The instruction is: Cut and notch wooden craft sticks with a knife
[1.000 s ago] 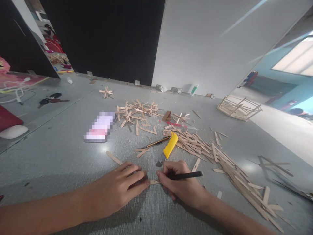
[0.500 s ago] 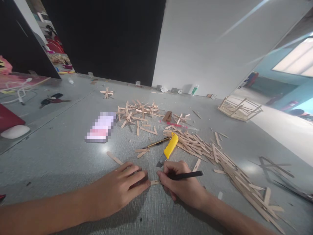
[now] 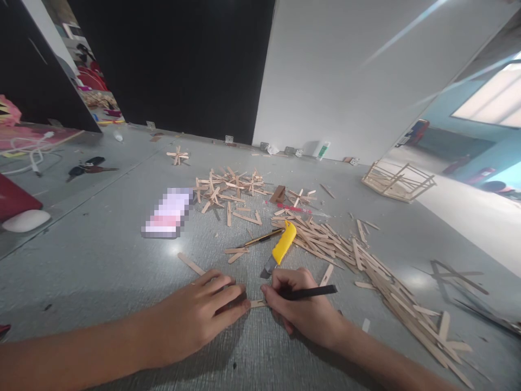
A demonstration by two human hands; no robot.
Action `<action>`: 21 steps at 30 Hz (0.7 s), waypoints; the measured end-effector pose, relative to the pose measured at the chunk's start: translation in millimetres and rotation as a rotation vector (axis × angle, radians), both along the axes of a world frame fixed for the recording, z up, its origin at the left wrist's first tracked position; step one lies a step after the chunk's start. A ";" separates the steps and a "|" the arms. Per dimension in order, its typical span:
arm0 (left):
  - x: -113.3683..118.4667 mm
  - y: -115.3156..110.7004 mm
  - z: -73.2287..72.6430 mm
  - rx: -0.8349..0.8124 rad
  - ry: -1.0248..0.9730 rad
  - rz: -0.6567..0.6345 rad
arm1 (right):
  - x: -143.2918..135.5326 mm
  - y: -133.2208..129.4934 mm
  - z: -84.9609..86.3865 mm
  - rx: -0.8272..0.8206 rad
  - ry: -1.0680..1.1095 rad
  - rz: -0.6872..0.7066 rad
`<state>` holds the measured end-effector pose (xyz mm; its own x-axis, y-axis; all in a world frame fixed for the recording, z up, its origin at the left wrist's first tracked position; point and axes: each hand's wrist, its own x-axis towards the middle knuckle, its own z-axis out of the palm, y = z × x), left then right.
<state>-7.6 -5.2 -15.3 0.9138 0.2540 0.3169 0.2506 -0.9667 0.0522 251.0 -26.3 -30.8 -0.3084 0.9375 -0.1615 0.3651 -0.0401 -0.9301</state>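
A short piece of popsicle stick [image 3: 256, 304] lies flat on the grey surface between my hands, with a dark mark or slot in it. The fingertips of my left hand [image 3: 211, 307] press its left end down. My right hand [image 3: 300, 301] pinches a slim black pen-shaped tool [image 3: 315, 291], whose tip is hidden behind my fingers at the stick's right end. Just beyond the hands lies a yellow-handled utility knife [image 3: 284, 243], blade toward me. Another stick [image 3: 326, 275] with a hole in it rests behind my right hand, and one more [image 3: 190, 263] lies past my left hand.
A long pile of popsicle sticks [image 3: 325, 239] runs down the right side. Assembled stick pieces [image 3: 230, 187] are heaped farther back. A blurred-out phone-like rectangle [image 3: 169, 213] lies at left, a stick frame [image 3: 399, 182] at right. Dark and white panels [image 3: 337, 70] stand behind.
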 end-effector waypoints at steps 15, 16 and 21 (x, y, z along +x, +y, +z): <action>0.7 -0.3 -1.7 0.004 -0.006 0.003 | -0.6 -0.5 4.7 0.010 -0.003 0.008; 0.6 -0.3 -2.0 0.003 -0.004 0.004 | -0.7 -0.8 5.7 0.010 -0.006 0.007; 0.3 -0.2 -2.2 0.005 0.006 0.007 | -1.7 -0.5 9.3 0.016 -0.024 0.000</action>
<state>-7.4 -5.5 -17.5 0.9139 0.2589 0.3128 0.2575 -0.9652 0.0464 249.3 -26.8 -21.4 -0.3042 0.9401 -0.1539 0.3874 -0.0255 -0.9216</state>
